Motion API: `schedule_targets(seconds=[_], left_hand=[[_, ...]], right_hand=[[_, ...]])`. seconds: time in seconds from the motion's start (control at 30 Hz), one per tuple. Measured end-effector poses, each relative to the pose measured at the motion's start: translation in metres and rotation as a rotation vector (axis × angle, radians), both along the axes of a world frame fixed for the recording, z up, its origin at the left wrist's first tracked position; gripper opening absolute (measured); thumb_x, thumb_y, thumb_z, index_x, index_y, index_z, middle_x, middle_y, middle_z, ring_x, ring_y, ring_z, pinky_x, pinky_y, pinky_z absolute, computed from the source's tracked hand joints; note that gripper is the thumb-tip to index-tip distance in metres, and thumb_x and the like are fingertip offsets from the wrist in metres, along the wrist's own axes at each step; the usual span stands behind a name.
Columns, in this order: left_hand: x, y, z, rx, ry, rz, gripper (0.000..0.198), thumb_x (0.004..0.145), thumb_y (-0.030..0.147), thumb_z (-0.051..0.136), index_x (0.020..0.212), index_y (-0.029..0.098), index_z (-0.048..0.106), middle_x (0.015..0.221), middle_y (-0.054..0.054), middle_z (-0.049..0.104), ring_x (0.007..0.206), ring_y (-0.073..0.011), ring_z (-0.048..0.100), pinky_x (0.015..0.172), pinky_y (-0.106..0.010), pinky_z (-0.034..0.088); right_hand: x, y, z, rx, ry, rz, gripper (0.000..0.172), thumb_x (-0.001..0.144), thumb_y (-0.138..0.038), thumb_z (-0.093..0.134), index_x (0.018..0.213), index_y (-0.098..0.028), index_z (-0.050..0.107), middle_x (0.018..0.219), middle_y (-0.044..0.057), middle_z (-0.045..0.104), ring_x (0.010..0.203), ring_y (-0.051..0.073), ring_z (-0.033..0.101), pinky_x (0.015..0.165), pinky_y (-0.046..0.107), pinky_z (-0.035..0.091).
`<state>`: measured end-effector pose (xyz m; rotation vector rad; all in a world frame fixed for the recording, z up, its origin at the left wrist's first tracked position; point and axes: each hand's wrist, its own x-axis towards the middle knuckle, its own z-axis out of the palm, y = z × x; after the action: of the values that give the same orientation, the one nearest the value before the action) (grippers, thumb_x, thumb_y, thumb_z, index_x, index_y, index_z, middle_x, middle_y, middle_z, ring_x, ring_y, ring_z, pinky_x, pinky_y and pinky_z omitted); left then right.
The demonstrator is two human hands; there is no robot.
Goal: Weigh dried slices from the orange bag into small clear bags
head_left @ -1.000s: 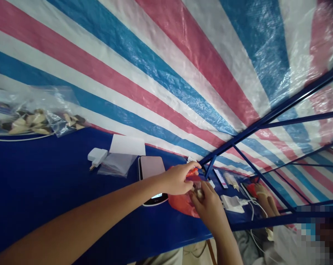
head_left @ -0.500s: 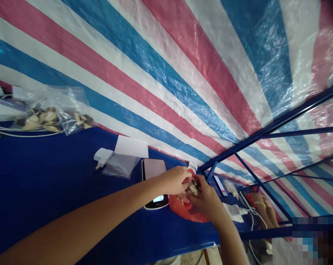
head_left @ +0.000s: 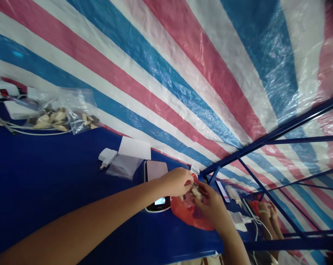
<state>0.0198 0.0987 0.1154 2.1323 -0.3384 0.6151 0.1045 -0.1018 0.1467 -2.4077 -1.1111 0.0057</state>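
My left hand [head_left: 179, 181] reaches across a digital scale [head_left: 157, 168] to the mouth of a red plastic bag [head_left: 190, 218]. Its fingers are curled together at the bag; whatever is between them is hidden. My right hand [head_left: 213, 206] comes in from the other side, fingers bent around pale and dark pieces [head_left: 196, 192] above the bag. The pieces are too small and blurred to name exactly. Both hands are close together, nearly touching. Part of the scale's platform and its lit display lie under my left forearm.
Clear zip bags [head_left: 54, 118] of pale and dark pieces lie at the far left beside cables. White paper [head_left: 135, 147], flat clear bags [head_left: 124, 166] and a white charger [head_left: 108, 156] sit left of the scale. A blue metal frame [head_left: 268, 138] rises at right; beyond it are another person's hands [head_left: 267, 210].
My hands stay at the red bag, with small finger movements, and the pale pieces show more. The view has shifted slightly. The other person's hands beyond the frame have moved apart.
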Motion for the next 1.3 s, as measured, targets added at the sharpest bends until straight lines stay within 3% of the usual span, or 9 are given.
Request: schedule_targets(seconds=[0.2,0.4,0.7,0.87,1.07,1.17,1.3], left_hand=[[0.003,0.0,-0.001,0.027,-0.064,0.077,0.018,0.082,0.011,0.057,0.065,0.016,0.064,0.076,-0.003,0.065,0.07,-0.0137,0.057,0.064,-0.026,0.038],[0.007,-0.003,-0.004,-0.143,-0.122,0.097,0.016,0.081,0.01,0.058,0.075,0.017,0.071,0.081,-0.004,0.069,0.074,-0.0137,0.061,0.07,-0.025,0.042],[0.01,-0.011,-0.008,-0.419,-0.047,0.178,0.012,0.079,0.018,0.063,0.078,0.018,0.075,0.078,-0.003,0.072,0.07,-0.0139,0.063,0.066,-0.026,0.043],[0.012,-0.016,-0.012,-0.662,0.049,0.131,0.013,0.08,0.025,0.064,0.078,0.016,0.073,0.079,-0.005,0.074,0.073,-0.0158,0.068,0.068,-0.026,0.048],[0.01,-0.013,-0.011,-0.85,0.157,-0.014,0.015,0.084,0.028,0.062,0.083,0.015,0.069,0.063,-0.002,0.068,0.055,-0.0147,0.064,0.055,-0.025,0.049],[0.011,-0.014,-0.013,-0.862,0.193,-0.05,0.015,0.084,0.027,0.062,0.086,0.015,0.069,0.06,-0.001,0.066,0.048,-0.0137,0.061,0.05,-0.024,0.046],[0.016,-0.014,-0.016,-0.792,0.109,0.06,0.013,0.079,0.024,0.067,0.084,0.015,0.074,0.078,-0.006,0.075,0.071,-0.0162,0.07,0.068,-0.027,0.053]], right_hand=[[-0.001,-0.005,0.004,0.012,-0.012,-0.025,0.051,0.082,-0.045,0.071,0.126,-0.02,0.066,0.122,0.013,0.073,0.111,0.03,0.071,0.096,0.043,0.057],[0.001,-0.004,0.012,0.065,0.039,-0.089,0.054,0.083,-0.059,0.072,0.121,-0.02,0.068,0.122,0.014,0.072,0.114,0.033,0.068,0.097,0.044,0.054],[-0.01,0.018,0.017,0.084,0.042,-0.054,0.046,0.087,-0.059,0.068,0.111,-0.019,0.071,0.109,0.012,0.076,0.101,0.029,0.071,0.086,0.037,0.055],[-0.003,0.024,0.018,0.028,0.039,-0.046,0.042,0.084,-0.057,0.069,0.102,-0.02,0.073,0.098,0.012,0.077,0.09,0.029,0.072,0.076,0.035,0.056],[0.005,0.022,0.018,0.028,0.025,-0.002,0.04,0.088,-0.056,0.066,0.106,-0.02,0.071,0.105,0.011,0.076,0.099,0.028,0.071,0.087,0.036,0.053],[0.009,0.022,0.018,-0.008,0.052,0.004,0.039,0.091,-0.057,0.061,0.096,-0.019,0.071,0.093,0.009,0.075,0.091,0.026,0.07,0.084,0.035,0.052],[0.008,0.025,0.023,-0.022,0.017,-0.01,0.039,0.092,-0.057,0.058,0.086,-0.02,0.067,0.079,0.006,0.071,0.078,0.024,0.067,0.074,0.031,0.049]])
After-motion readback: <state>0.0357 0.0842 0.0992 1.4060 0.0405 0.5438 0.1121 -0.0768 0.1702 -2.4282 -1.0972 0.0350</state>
